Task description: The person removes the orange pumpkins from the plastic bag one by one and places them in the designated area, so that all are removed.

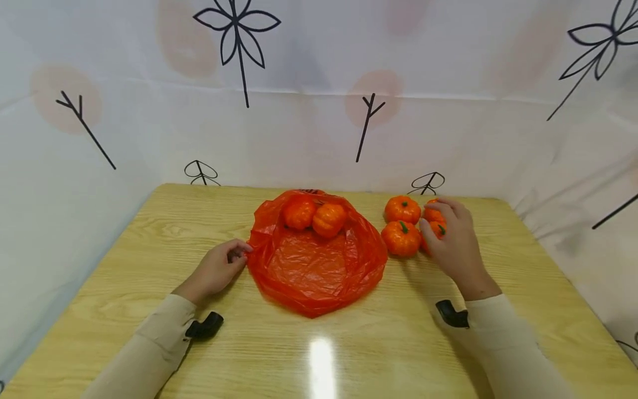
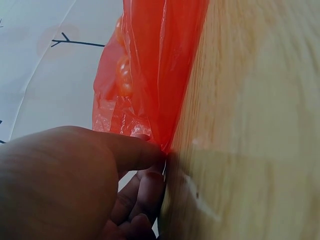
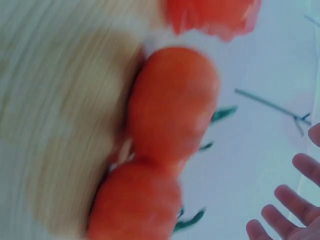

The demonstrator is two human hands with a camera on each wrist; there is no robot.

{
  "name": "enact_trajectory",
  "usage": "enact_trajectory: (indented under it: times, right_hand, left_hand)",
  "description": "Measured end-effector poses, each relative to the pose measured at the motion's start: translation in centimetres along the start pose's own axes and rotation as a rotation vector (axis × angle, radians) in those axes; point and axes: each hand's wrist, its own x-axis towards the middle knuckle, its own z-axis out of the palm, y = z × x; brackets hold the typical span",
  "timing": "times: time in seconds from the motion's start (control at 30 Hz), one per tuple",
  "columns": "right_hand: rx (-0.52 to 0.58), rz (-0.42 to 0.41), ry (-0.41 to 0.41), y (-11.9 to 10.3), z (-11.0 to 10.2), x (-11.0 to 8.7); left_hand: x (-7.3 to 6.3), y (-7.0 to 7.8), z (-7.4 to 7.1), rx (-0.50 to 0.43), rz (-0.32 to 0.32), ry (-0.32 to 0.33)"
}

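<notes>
Here's your left hand (image 1: 216, 269) at the red plastic bag's (image 1: 309, 271) nine o'clock, thumb and finger pinching its rim; the left wrist view catches the thin film between them. The bag sits mid-table, mouth gaping, and tucked inside at its twelve are two orange pumpkins: a left one (image 1: 299, 211) and, snug beside it, a right one (image 1: 329, 220).

Over to the bag's three o'clock, and there's your right hand (image 1: 453, 244), fingers spread apart, gripping nothing! Below it, a cluster of four pumpkins sits between the bag's two and three. The far-left one (image 1: 402, 209) and near-left one (image 1: 401, 239) show their green stems; your hand partly hides the far-right one (image 1: 435, 215) and near-right one (image 1: 441, 228). Whether you're touching either, I can't tell. All of it rests on a wood-grain table (image 1: 379, 343), with a patterned cloth (image 1: 309, 127) rising behind at twelve.
</notes>
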Motion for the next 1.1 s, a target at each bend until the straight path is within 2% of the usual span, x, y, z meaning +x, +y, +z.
enact_trajectory:
  times: [0.13,0.37,0.57,0.8,1.1]
  right_hand:
    - [0.015,-0.052,-0.021,-1.7,1.2,0.4]
    - [0.01,-0.047,-0.108,-3.2,2.7,0.1]
    - [0.006,-0.083,-0.144,-4.2,3.9,0.1]
    - [0.02,-0.087,-0.211,-5.8,5.1,0.1]
    - [0.027,-0.137,-0.221,-7.2,6.3,0.5]
  left_hand:
    - [-0.1,-0.1,-0.2,0.0,0.002,0.001]
    - [0.0,0.0,-0.1,-0.004,0.0,-0.007]
    - [0.0,-0.2,-0.1,0.005,-0.009,0.001]
    - [0.0,-0.2,-0.1,0.001,0.006,0.0]
    - [0.0,-0.1,-0.1,-0.001,0.011,0.007]
